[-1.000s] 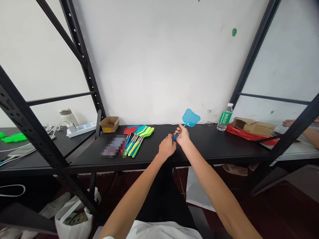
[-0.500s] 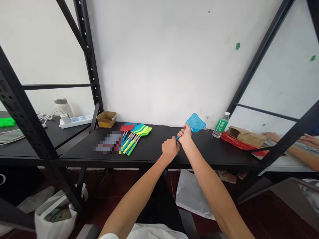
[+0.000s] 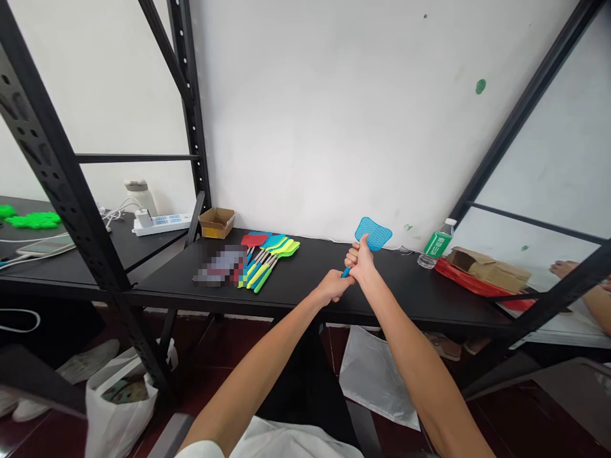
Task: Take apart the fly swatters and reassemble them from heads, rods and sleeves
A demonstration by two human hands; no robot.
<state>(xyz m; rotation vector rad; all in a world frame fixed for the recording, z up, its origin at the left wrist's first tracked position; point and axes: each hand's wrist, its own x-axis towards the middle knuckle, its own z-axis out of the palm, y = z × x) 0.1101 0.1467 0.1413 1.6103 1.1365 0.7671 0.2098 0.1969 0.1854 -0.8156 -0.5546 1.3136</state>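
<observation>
A blue fly swatter (image 3: 373,234) is held up over the black shelf, its mesh head pointing away from me. My right hand (image 3: 361,259) is wrapped round it just below the head, thumb up along it. At the lower end, the fingers of my left hand (image 3: 334,286) are closed round or against the blue handle; their exact grip is partly hidden. To the left lies a row of several fly swatters (image 3: 267,257) with red, blue and yellow-green heads, metal shafts and coloured handles.
A small open cardboard box (image 3: 217,224) stands at the back left, beside a pixelated patch. On the right are a water bottle (image 3: 436,243), a red bag (image 3: 477,283) and brown cardboard (image 3: 491,269). Black uprights (image 3: 191,127) frame the shelf. Another person's hand (image 3: 563,268) shows at far right.
My two hands have come closer together on the fly swatter, and the left hand's fingers look looser than before. The view has shifted, moving the shelf and its things rightward.
</observation>
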